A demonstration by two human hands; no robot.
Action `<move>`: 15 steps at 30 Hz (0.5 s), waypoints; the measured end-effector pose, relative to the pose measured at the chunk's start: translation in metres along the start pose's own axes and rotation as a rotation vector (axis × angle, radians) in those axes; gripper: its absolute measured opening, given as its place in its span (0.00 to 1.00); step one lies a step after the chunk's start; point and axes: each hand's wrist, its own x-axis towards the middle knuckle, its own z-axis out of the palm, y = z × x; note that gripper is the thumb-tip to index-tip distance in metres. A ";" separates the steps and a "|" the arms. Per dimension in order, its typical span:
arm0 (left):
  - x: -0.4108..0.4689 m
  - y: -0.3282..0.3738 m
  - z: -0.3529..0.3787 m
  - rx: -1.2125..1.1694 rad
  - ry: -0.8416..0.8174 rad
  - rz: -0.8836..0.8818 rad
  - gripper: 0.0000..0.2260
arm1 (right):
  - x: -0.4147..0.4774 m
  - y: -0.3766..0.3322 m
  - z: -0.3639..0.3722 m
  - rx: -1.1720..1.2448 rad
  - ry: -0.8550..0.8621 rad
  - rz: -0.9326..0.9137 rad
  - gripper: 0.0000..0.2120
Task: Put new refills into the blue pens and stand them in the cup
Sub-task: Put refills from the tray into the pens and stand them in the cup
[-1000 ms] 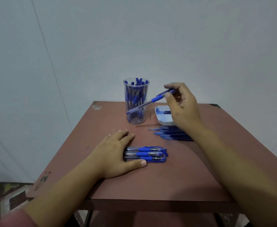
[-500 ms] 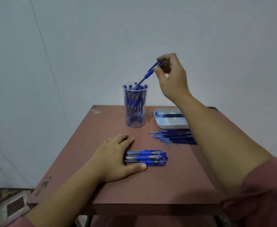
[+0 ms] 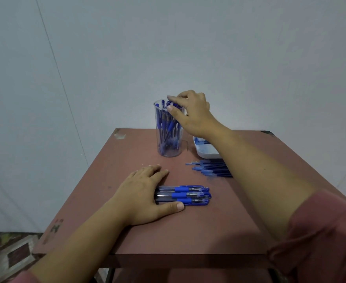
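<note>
A clear plastic cup stands at the back of the brown table, holding several blue pens. My right hand is at the cup's rim, its thumb and forefinger pinching the top of a blue pen that leans inside the cup. Three blue pens lie side by side in the middle of the table. My left hand rests flat over their left ends, with the thumb along the nearest pen. A bundle of blue refills lies to the right of the cup.
A white tray sits behind the refills, partly hidden by my right forearm. The wall rises right behind the table. The table's front edge is near me, and patterned floor shows at the lower left.
My right hand has carried the pen up over the cup and lowered it inside, coming down to the rim. My left hand has stayed on the three pens.
</note>
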 end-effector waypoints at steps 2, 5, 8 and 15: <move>0.000 0.000 0.001 -0.002 0.005 0.003 0.49 | -0.011 -0.001 -0.005 -0.005 0.027 -0.035 0.22; 0.001 -0.002 0.002 0.001 0.009 0.006 0.49 | -0.040 0.003 -0.015 0.067 0.034 -0.086 0.20; 0.001 -0.002 0.002 0.008 0.017 0.009 0.50 | -0.079 0.013 -0.021 0.118 -0.092 -0.106 0.11; 0.001 0.000 0.001 0.010 0.022 0.004 0.50 | -0.134 0.026 -0.023 0.164 -0.419 -0.013 0.09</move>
